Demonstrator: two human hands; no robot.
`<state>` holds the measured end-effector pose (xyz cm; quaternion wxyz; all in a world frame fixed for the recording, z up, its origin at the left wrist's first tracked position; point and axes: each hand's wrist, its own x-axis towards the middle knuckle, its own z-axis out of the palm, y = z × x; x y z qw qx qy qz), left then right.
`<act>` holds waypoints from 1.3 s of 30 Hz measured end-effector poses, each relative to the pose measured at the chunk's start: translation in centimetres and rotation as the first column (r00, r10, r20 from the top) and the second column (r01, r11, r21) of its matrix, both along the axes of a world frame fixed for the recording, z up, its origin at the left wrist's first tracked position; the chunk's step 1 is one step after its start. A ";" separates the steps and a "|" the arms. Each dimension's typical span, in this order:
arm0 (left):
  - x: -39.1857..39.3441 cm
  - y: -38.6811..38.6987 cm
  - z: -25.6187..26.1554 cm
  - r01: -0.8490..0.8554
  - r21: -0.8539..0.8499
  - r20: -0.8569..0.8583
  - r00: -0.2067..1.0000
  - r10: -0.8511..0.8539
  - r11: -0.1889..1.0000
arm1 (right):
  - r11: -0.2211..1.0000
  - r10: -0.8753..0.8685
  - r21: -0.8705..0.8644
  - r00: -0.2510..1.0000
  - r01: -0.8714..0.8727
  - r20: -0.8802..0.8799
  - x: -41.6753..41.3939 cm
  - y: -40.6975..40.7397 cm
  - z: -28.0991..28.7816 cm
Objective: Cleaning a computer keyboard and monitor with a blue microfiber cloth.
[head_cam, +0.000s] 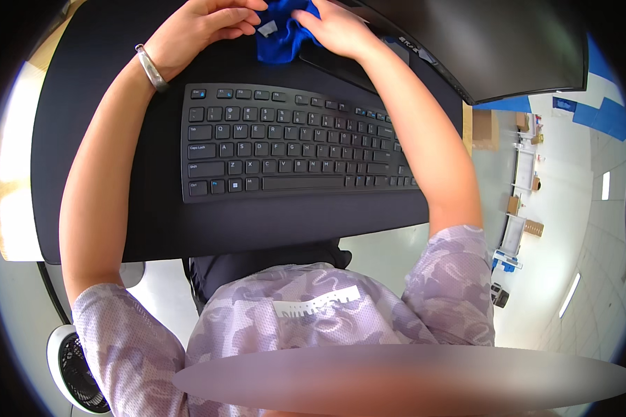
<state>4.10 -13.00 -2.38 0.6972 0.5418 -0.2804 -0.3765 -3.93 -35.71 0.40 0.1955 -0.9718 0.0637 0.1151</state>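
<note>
A crumpled blue cloth (281, 44) with a small white tag lies at the top of the view, beyond the keyboard. My right hand (339, 28) grips its right side, the thumb pressed over the fabric. At the cloth's left edge are the bent fingers of my left hand (208, 26); whether they pinch the fabric cannot be made out. A silver bangle (151, 68) circles my left wrist. Between my forearms sits a black computer keyboard (292, 140), its right end hidden by my right arm.
The keyboard rests on a black desk mat (94, 94) over a wooden desk (15, 229). A monitor (501, 47) stands at upper right, above a dark flat base (339, 68). A fan (78, 370) is on the floor at lower left. Far shelves (524, 167) hold boxes.
</note>
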 end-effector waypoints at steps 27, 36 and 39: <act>0.4 0.1 -1.9 -0.008 0.063 0.226 0.974 -0.006 0.998 | 0.998 -0.054 -0.038 0.993 0.058 0.108 -15.4 -8.2 1.5; -0.1 -0.7 0.1 0.039 0.041 0.116 0.992 -0.044 0.998 | 0.938 0.041 -0.342 0.968 0.048 0.247 -10.1 -12.7 -2.1; 0.2 -0.3 0.3 0.049 0.054 0.105 0.993 -0.055 0.997 | 0.955 -0.127 -0.284 0.986 0.091 -0.112 -7.7 -12.4 -0.3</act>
